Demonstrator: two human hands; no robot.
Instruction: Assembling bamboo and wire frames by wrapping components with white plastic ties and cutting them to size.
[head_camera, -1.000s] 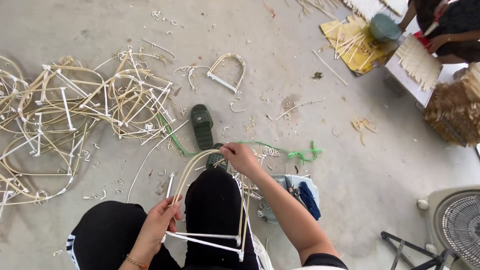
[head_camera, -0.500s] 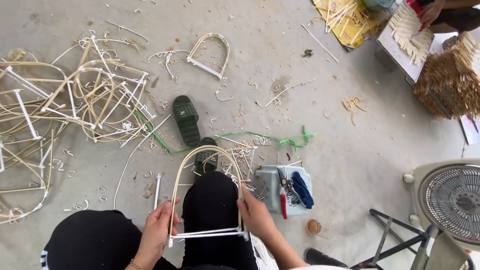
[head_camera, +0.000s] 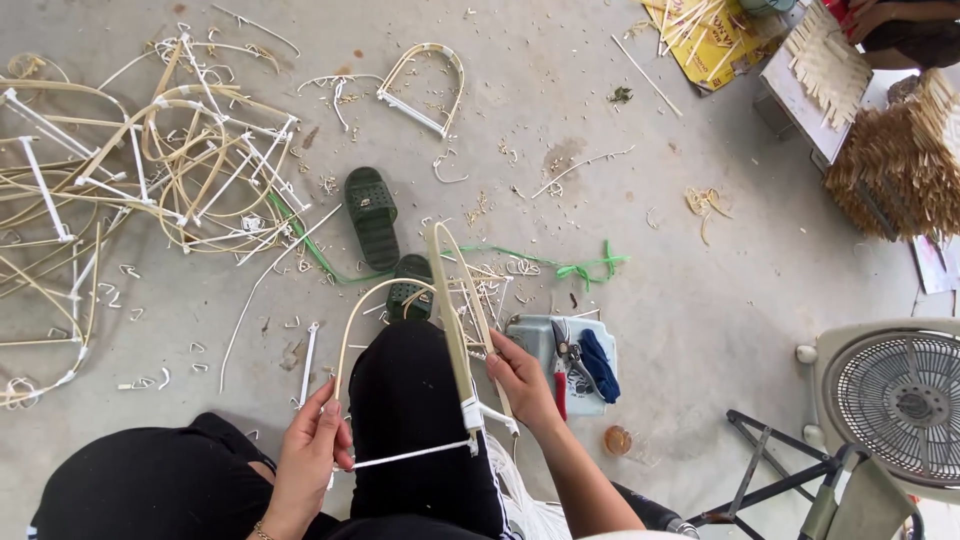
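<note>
Pale cane bent into an arch, the frame (head_camera: 352, 318) lies across the person's black-trousered knee, its curved top near a green sandal (head_camera: 372, 215) on the concrete floor. The left hand (head_camera: 308, 455) pinches the frame's lower left end where a white crossbar (head_camera: 410, 455) meets it. The right hand (head_camera: 522, 380) grips a second arched frame (head_camera: 452, 320), tilted edge-on just beside the first. A flat box (head_camera: 535, 340) with pliers (head_camera: 562, 362) and a blue cloth (head_camera: 598, 364) sits right of that hand. A heap of finished frames (head_camera: 150, 170) lies well apart at the left.
</note>
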